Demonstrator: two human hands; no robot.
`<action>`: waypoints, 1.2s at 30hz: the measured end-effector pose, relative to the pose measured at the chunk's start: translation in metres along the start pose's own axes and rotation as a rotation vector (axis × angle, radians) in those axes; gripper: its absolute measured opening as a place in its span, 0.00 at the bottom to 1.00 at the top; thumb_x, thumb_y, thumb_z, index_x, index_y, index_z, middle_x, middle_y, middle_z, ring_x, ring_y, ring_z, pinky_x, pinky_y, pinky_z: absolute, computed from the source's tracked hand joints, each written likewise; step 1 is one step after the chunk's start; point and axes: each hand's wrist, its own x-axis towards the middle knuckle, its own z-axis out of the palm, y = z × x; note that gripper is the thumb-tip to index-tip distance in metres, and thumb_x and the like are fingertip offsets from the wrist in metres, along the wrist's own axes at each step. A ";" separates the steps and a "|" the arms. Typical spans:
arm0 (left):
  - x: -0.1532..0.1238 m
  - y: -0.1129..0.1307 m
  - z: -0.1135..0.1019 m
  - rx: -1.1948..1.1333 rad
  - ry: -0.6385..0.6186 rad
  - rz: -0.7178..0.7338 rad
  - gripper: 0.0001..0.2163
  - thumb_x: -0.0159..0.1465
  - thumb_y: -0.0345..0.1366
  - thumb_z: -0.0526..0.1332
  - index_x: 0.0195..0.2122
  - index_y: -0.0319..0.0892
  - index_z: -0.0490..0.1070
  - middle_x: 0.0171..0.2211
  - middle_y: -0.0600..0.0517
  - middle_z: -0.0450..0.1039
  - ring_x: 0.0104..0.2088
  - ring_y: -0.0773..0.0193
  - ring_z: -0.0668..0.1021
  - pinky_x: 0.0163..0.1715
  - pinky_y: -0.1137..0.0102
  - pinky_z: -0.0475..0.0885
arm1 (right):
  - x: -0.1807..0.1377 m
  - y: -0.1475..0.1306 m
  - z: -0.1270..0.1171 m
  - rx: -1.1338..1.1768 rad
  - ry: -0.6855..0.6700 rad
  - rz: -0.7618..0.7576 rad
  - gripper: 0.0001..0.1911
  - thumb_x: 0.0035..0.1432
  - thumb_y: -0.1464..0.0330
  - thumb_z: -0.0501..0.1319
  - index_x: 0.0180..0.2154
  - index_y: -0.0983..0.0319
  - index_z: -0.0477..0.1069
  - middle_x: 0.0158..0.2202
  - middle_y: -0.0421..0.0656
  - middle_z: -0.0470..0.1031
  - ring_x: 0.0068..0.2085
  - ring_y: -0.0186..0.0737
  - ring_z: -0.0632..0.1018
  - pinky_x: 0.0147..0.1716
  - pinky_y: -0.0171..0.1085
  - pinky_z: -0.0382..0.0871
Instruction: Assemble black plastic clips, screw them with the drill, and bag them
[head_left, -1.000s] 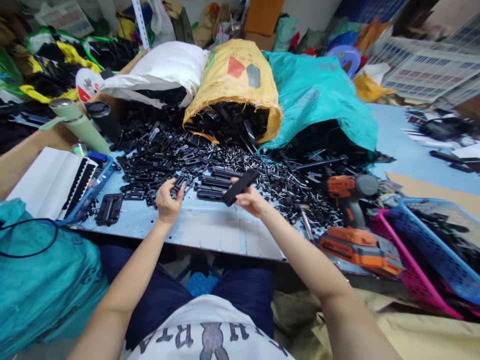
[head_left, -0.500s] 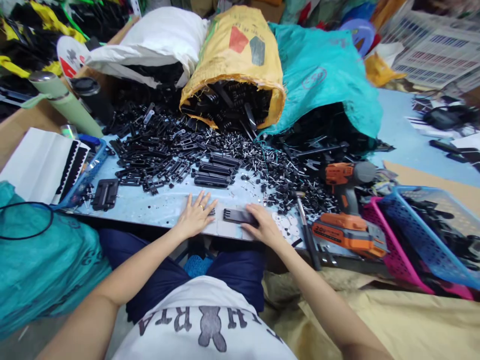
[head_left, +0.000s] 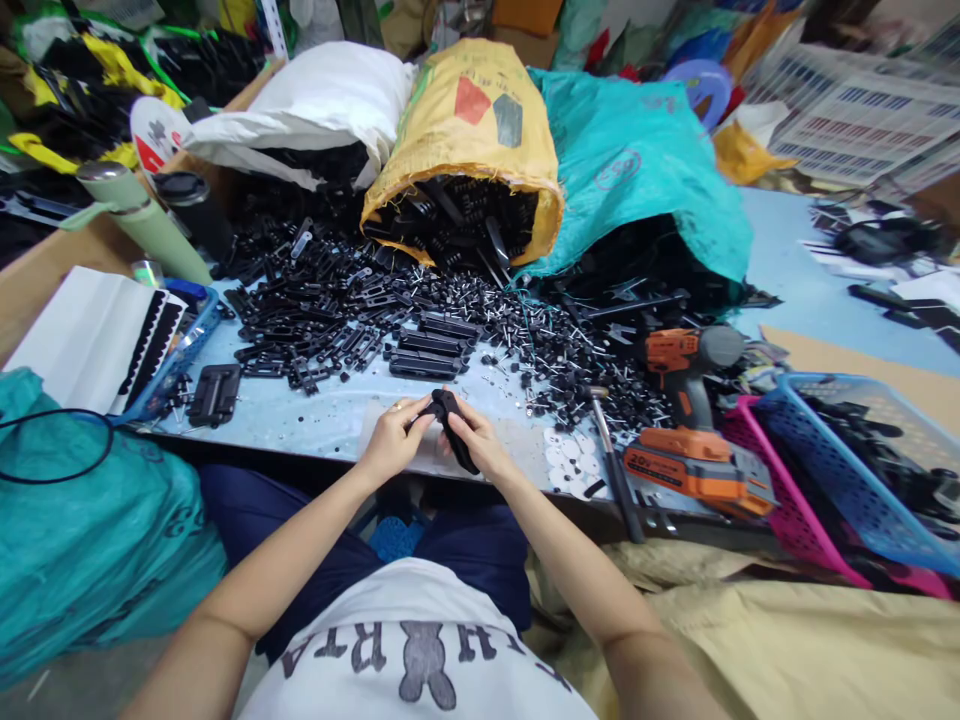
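Above the front edge of the table, my right hand (head_left: 481, 440) grips a long black plastic part (head_left: 460, 448), held tilted with its lower end toward me. My left hand (head_left: 395, 437) is closed at the upper left end of that part, fingertips pinched against it; any smaller piece between them is too small to make out. Just beyond my hands, several long black plastic pieces (head_left: 429, 352) lie side by side in a stack. Behind and left of them spreads a heap of small black slotted parts (head_left: 322, 310). Screws and black knobs (head_left: 555, 350) are piled to the right.
An orange cordless drill (head_left: 690, 420) and a hammer (head_left: 616, 470) lie at the right, beside a blue basket (head_left: 870, 400). White discs (head_left: 571, 460) are near the edge. White, yellow (head_left: 487, 120) and teal sacks stand behind. A flat black part (head_left: 214, 395) sits left.
My hands have come together from the table surface. The black part, which lay flat under my right hand, is now lifted and tilted, with my left hand closed at its end.
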 end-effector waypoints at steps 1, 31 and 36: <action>0.001 0.002 -0.001 0.013 0.003 0.023 0.15 0.65 0.36 0.54 0.51 0.41 0.69 0.38 0.48 0.73 0.37 0.64 0.75 0.38 0.69 0.72 | -0.001 -0.004 -0.004 -0.078 -0.002 -0.046 0.31 0.54 0.54 0.59 0.59 0.53 0.60 0.28 0.38 0.70 0.22 0.32 0.71 0.23 0.35 0.71; 0.018 -0.001 0.020 0.915 -0.491 0.302 0.22 0.59 0.21 0.49 0.54 0.40 0.65 0.39 0.44 0.72 0.41 0.56 0.73 0.43 0.58 0.66 | 0.156 -0.094 -0.240 -1.638 0.690 0.339 0.17 0.59 0.78 0.47 0.48 0.72 0.66 0.44 0.59 0.71 0.49 0.50 0.67 0.46 0.46 0.55; 0.006 0.004 0.013 1.000 -0.393 0.212 0.23 0.59 0.20 0.49 0.55 0.39 0.64 0.38 0.43 0.72 0.40 0.57 0.73 0.39 0.63 0.67 | 0.159 -0.109 -0.235 -1.609 0.723 0.392 0.15 0.55 0.77 0.54 0.44 0.76 0.69 0.43 0.63 0.70 0.47 0.53 0.71 0.42 0.44 0.60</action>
